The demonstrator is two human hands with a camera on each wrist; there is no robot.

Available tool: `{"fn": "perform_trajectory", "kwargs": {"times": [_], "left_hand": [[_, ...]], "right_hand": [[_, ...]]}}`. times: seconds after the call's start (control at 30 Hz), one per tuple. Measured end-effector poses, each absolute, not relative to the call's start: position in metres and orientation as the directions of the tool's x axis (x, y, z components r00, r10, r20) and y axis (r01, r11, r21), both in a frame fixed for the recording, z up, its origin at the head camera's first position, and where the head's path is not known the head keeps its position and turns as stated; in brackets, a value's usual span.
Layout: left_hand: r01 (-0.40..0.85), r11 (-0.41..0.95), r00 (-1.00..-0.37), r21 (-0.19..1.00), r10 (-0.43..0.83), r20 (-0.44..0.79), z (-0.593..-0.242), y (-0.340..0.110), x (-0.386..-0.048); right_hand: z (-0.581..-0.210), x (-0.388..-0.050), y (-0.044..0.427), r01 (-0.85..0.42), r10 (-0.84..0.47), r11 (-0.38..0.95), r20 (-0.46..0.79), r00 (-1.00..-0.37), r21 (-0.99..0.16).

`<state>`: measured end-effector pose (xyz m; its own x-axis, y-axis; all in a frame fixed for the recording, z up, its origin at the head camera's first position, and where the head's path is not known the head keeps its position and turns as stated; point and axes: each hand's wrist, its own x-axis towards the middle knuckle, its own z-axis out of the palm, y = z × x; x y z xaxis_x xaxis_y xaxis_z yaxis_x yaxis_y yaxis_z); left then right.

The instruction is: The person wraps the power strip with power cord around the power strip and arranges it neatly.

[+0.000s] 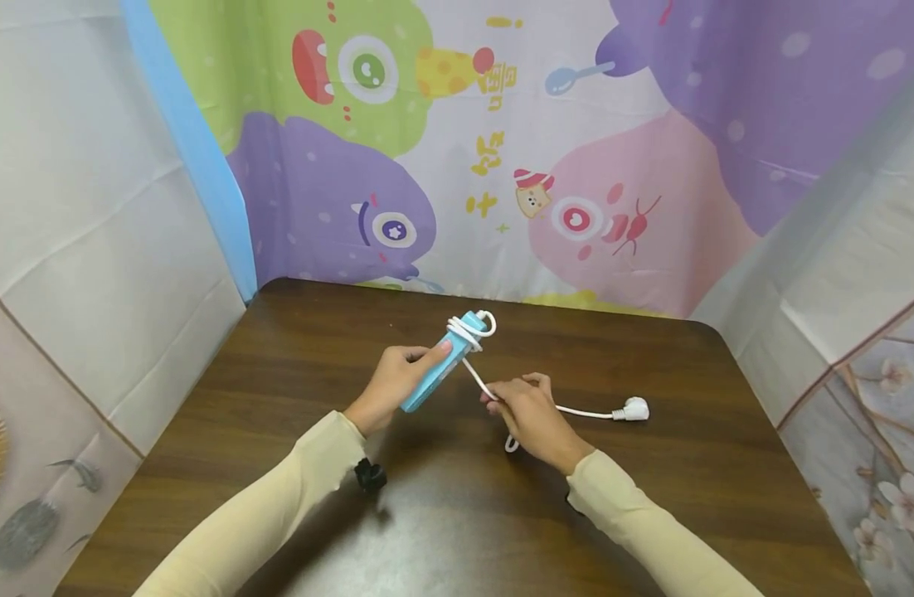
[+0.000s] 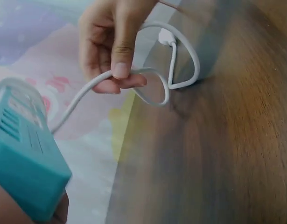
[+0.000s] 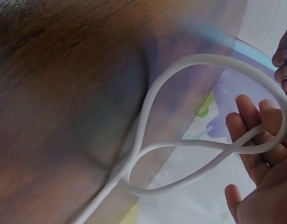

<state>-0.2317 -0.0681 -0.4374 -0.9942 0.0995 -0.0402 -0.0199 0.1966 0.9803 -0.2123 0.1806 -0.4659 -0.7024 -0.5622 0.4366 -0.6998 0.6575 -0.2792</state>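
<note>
Left hand [image 1: 391,388]: grip clamped around a light-blue power strip [image 1: 427,385], held tilted over the dark wooden surface [image 1: 457,531]; white cord [image 3: 204,59] wraps the strip's far end. Right hand [image 1: 535,421]: grip pinching the cord between thumb and fingers, near the strip, slack looping about it. White plug [image 1: 636,409]: at the cord's end, right of that hand.

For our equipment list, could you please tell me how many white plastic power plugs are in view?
1: the white plastic power plug at the free end of the smooth white cord, to the right of the person's right hand in the head view.
</note>
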Motion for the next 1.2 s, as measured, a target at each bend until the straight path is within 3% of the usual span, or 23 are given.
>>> {"fn": "perform_trajectory", "kwargs": {"times": [0.13,0.3,0.43,0.67,0.87,1.0,1.2], "left_hand": [[0.062,0.376,-0.997,0.925,0.055,0.044,-0.438,-0.067,-0.230],[0.186,0.622,-0.979,0.761,0.053,0.196,-0.443,-0.069,-0.230],[0.227,0.714,-0.963,0.662,0.062,0.263,-0.446,-0.070,-0.229],[0.283,0.805,-0.929,0.522,0.095,0.357,-0.448,-0.074,-0.228],[0.321,0.852,-0.918,0.413,0.173,0.357,-0.453,-0.080,-0.226],[0.368,0.862,-0.911,0.349,0.258,0.321,-0.452,-0.080,-0.225],[0.472,0.814,-0.881,0.338,0.442,0.168,-0.442,-0.082,-0.225]], "right_hand": [[-0.465,-0.209,0.179,-0.728,-0.595,0.657,0.459,-0.660,-0.194],[-0.463,-0.207,0.179,-0.768,-0.650,0.638,0.492,-0.579,-0.061],[-0.458,-0.207,0.180,-0.792,-0.695,0.609,0.506,-0.511,0.035],[-0.450,-0.210,0.184,-0.762,-0.700,0.640,0.483,-0.525,0.099],[-0.447,-0.213,0.189,-0.757,-0.713,0.636,0.490,-0.502,0.149],[-0.446,-0.216,0.188,-0.776,-0.745,0.592,0.517,-0.422,0.220],[-0.435,-0.219,0.189,-0.792,-0.765,0.520,0.586,-0.266,0.320]]}}
